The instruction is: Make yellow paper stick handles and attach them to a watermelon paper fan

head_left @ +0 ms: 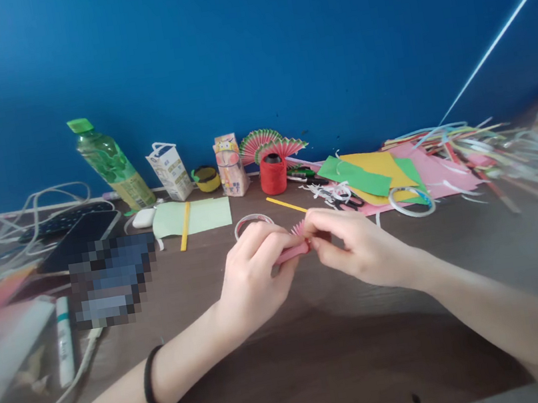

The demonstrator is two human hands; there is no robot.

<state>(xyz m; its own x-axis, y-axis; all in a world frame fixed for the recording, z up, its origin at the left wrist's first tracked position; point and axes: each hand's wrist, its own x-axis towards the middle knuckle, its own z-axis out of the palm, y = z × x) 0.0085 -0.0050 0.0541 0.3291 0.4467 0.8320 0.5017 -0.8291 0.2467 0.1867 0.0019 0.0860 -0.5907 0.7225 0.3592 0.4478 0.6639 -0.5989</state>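
Both hands meet over the dark surface [324,368]: the left hand [253,278] curls its fingers tight around one end of a pleated pink paper [293,252]; the right hand [357,249] pinches the other end, where the pleats fan out, between thumb and fingertips. Just behind lie a tape ring [251,220], partly hidden by the left fingers, and a yellow strip [285,204]; farther back stand a red thread spool [273,175] and a green bottle [111,161]; coloured sheets [380,171] lie to the right.

The dark tabletop [294,373] carries a green bottle [111,161], a red thread spool [273,174] and a pale green sheet [200,216]. Coloured papers [396,172] lie at the right.
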